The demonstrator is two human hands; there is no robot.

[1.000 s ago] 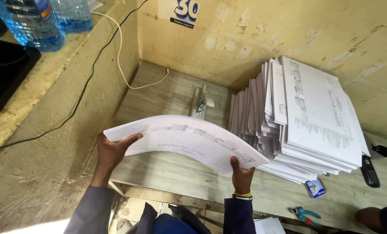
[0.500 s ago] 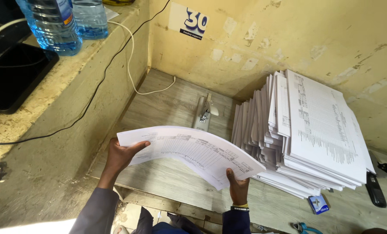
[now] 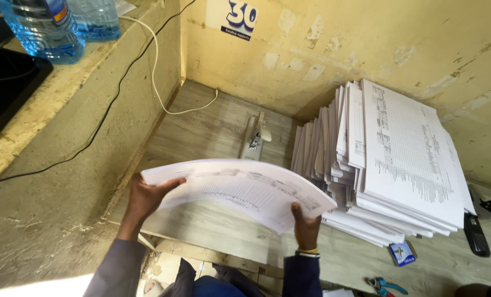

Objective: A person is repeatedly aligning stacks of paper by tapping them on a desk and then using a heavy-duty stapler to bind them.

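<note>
A thin bundle of printed white sheets [image 3: 240, 190] is held level above the wooden table [image 3: 201, 129], bowed slightly upward in the middle. My left hand [image 3: 146, 195] grips its left edge, thumb on top. Gripping its near right corner is my right hand [image 3: 306, 228], which wears a yellow band at the wrist. To the right, a tall fanned stack of printed sheets [image 3: 399, 159] leans against the yellow wall. A grey stapler [image 3: 254, 137] lies on the table just beyond the held sheets.
A concrete ledge on the left carries two blue water bottles [image 3: 42, 27] and a black device [image 3: 3, 88], with a white cable [image 3: 157, 71] and a black cable running down. A small blue box [image 3: 402, 254], pliers [image 3: 385, 286] and a black remote-like object [image 3: 475, 234] lie at right.
The held sheets and both hands have shifted a little lower and nearer in the view as the camera tilted; both hands keep the same hold.
</note>
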